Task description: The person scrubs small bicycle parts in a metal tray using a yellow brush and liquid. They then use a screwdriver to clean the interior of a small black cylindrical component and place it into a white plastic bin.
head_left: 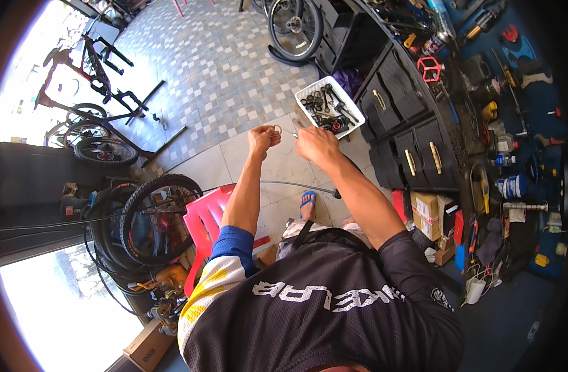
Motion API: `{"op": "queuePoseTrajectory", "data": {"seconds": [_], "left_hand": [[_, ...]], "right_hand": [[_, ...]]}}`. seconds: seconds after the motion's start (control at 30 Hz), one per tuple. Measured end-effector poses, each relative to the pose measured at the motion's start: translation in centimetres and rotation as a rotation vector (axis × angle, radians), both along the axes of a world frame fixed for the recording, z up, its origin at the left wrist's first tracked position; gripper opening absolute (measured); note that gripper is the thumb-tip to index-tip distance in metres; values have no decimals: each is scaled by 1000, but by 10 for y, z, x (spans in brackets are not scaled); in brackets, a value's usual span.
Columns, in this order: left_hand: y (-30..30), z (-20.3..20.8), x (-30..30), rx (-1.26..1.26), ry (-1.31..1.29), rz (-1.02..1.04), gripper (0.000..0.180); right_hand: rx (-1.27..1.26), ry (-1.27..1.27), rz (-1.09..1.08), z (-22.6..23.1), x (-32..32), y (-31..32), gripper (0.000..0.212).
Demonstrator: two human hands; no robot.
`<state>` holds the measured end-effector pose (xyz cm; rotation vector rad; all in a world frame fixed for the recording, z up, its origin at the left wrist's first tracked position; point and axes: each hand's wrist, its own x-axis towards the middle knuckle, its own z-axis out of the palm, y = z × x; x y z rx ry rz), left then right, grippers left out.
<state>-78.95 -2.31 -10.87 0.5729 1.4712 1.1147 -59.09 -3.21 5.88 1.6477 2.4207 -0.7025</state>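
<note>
My left hand (263, 141) is closed in a pinch on a small thin ring (277, 129), held up in front of me over the tiled floor. Just to its right, my right hand (316, 146) is closed, with a small metallic tip (295, 135) poking out toward the ring. The rest of what it grips is hidden by the fingers. A grey hose (290, 183) runs below both hands to a black fitting (338, 194) beside my right forearm. Beyond the right hand stands a white plastic basket (303, 93) holding several dark bicycle parts (326, 106).
A red plastic chair (203, 214) stands at my left, beside stacked tyres (149, 217). A bicycle frame on a stand (101, 80) is farther left. Black drawers (395, 93) and a cluttered tool bench (482, 124) line my right. A wheel (295, 28) leans at the back.
</note>
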Motion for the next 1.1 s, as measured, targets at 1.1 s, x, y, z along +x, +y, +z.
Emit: {"op": "queuePoseTrajectory", "data": {"seconds": [1.1], "left_hand": [[-12, -6, -28, 237, 183, 17, 13]], "right_hand": [[-192, 63, -24, 29, 7, -12, 38]]}}
